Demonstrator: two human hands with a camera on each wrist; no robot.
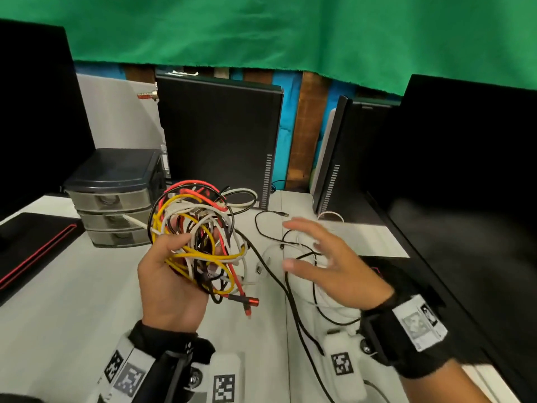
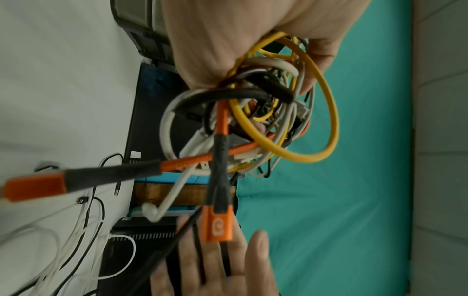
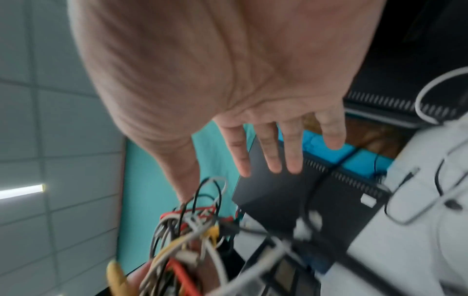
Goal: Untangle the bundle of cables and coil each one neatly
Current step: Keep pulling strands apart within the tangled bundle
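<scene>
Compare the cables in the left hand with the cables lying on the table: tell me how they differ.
The bundle is lifted off the table, gripped in the left hand; the loose cables lie on the white table, under the open right hand.
The bundle mixes yellow, red, white and black strands; the loose cables are only black and white.
The bundle is densely knotted; the loose cables sprawl in open loops.
Neither is neatly coiled yet.

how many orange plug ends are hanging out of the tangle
2. One orange plug hangs straight down below the bundle that the left hand holds; the other sticks out sideways. More may be buried inside.
</scene>
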